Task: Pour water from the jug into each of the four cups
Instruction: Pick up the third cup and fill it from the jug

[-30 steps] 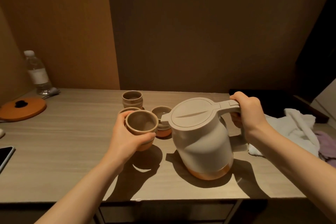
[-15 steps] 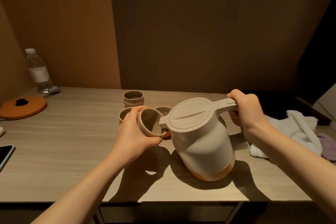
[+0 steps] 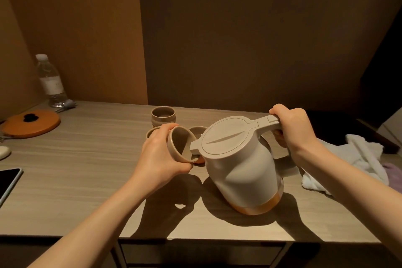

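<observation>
A beige jug with an orange base leans to the left on the wooden table, its base edge touching the top. My right hand grips its handle. My left hand holds a beige cup tipped on its side, mouth against the jug's spout. Three more cups stand behind: a tall one at the back, one mostly hidden by my left hand, and one partly hidden by the held cup and the lid. No water is visible.
A plastic water bottle stands at the back left beside an orange lid. A phone lies at the left edge. White and purple cloths lie at the right. The table's front edge runs just below the jug.
My left hand has lifted the cup and tipped it sideways against the spout. My right hand has tilted the jug leftward toward the cup.
</observation>
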{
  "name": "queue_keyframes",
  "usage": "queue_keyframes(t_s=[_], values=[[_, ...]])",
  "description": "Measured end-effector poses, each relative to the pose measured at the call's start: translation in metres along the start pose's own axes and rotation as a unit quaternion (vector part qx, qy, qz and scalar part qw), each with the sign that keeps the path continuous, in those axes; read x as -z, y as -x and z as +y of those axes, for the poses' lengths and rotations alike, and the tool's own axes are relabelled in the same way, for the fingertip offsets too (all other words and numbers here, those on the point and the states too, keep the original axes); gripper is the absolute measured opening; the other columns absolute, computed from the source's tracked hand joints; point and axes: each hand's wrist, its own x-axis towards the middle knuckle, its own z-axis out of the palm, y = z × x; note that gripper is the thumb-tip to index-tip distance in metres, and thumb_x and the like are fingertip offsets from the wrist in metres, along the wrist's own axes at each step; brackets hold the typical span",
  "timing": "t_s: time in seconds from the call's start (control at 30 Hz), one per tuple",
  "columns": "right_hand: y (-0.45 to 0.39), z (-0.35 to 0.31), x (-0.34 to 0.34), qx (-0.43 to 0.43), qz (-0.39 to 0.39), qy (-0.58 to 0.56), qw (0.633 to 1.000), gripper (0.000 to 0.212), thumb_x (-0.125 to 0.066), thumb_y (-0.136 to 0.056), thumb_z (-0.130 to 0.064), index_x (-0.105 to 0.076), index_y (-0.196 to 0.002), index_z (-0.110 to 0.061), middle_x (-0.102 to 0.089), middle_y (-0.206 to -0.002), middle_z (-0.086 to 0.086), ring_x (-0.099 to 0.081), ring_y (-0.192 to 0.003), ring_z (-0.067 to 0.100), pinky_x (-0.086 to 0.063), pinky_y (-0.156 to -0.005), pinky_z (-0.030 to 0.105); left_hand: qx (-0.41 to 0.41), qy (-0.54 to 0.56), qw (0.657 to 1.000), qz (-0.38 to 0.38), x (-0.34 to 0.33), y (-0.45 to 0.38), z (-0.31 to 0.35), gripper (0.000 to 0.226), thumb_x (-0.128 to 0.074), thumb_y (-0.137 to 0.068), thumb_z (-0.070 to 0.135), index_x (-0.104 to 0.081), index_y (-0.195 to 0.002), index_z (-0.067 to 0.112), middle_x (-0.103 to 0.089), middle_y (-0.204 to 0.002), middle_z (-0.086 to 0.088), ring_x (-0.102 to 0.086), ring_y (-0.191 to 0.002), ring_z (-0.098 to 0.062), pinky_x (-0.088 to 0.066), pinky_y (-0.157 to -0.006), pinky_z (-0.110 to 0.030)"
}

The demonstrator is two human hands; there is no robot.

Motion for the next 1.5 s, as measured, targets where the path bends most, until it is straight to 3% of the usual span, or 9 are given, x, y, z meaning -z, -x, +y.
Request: queue_keyframes(t_s=[0.37, 0.8, 1.13, 1.3, 1.5], values=[[-0.004, -0.009, -0.013, 0.025, -0.011, 0.049, 0.998, 0.046, -0.047, -0.089, -0.023, -0.043, -0.045, -0.010, -0.039, -0.037, -0.002, -0.033, -0.035, 0.008, -0.025, -0.047, 0.029, 0.018, 0.009, 1.000, 0.005, 0.002, 0.006, -0.011, 0.091, -0.093, -0.050, 0.027, -0.046, -0.129, 0.031, -0.056, -0.126, 0.008, -0.052, -0.115, -0.015, -0.051, -0.093, -0.036], [-0.005, -0.017, -0.027, 0.065, -0.024, 0.106, 0.992, 0.042, -0.048, -0.088, -0.025, -0.049, -0.051, -0.005, -0.048, -0.057, 0.015, -0.042, -0.055, 0.021, -0.032, -0.055, 0.032, 0.022, 0.026, 0.999, -0.001, 0.009, 0.015, -0.019, 0.087, -0.093, -0.051, 0.026, -0.047, -0.125, 0.031, -0.057, -0.120, 0.011, -0.053, -0.111, -0.012, -0.051, -0.091, -0.033], [-0.005, -0.021, -0.034, 0.077, -0.032, 0.110, 0.990, 0.053, -0.049, -0.087, -0.025, -0.042, -0.034, -0.018, -0.041, -0.039, 0.002, -0.036, -0.044, 0.018, -0.029, -0.052, 0.032, 0.032, 0.036, 0.999, -0.005, 0.008, 0.019, -0.025, 0.087, -0.092, -0.050, 0.028, -0.046, -0.124, 0.033, -0.055, -0.119, 0.012, -0.052, -0.108, -0.009, -0.046, -0.085, -0.025], [-0.003, -0.024, -0.039, 0.092, -0.028, 0.123, 0.988, 0.050, -0.048, -0.090, -0.022, -0.045, -0.042, -0.009, -0.045, -0.047, 0.009, -0.041, -0.049, 0.020, -0.033, -0.055, 0.032, 0.033, 0.040, 0.999, -0.006, 0.008, 0.021, -0.027, 0.087, -0.092, -0.051, 0.027, -0.045, -0.123, 0.033, -0.054, -0.119, 0.013, -0.051, -0.107, -0.008, -0.044, -0.083, -0.023], [-0.004, -0.024, -0.040, 0.085, -0.027, 0.127, 0.988, 0.050, -0.049, -0.089, -0.024, -0.045, -0.041, -0.011, -0.046, -0.046, 0.008, -0.043, -0.050, 0.019, -0.034, -0.055, 0.032, 0.038, 0.042, 0.998, -0.007, 0.008, 0.022, -0.029, 0.088, -0.093, -0.051, 0.027, -0.044, -0.124, 0.033, -0.053, -0.118, 0.014, -0.050, -0.107, -0.007, -0.043, -0.083, -0.021]])
